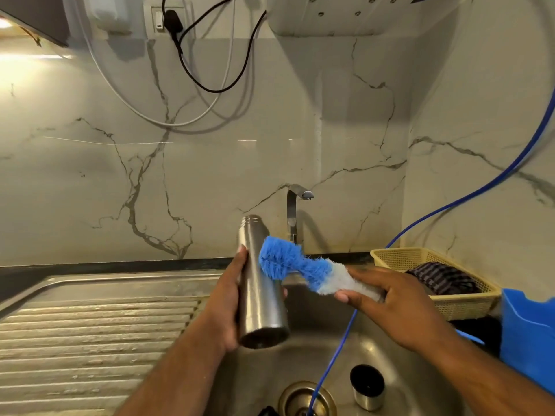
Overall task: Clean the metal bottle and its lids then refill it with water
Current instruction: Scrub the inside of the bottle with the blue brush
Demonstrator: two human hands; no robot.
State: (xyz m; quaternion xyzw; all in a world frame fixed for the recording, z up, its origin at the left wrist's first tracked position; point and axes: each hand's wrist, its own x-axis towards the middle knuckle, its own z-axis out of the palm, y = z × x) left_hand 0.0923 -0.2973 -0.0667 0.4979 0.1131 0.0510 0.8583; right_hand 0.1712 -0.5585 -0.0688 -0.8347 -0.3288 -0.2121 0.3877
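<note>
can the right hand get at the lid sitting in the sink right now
Probably not to pick it up: the right hand grips the brush, so its fingers are taken. The way itself looks free; the lid stands uncovered in the sink below that hand, the blue hose beside it.

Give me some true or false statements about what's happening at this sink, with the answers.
1. The left hand grips the metal bottle. True.
2. The brush is inside the bottle. False: the right hand holds it with its blue bristles against the bottle's outside.
3. Water runs from the tap. False: no stream shows.
4. A lid stands in the sink near the drain. True.
</note>
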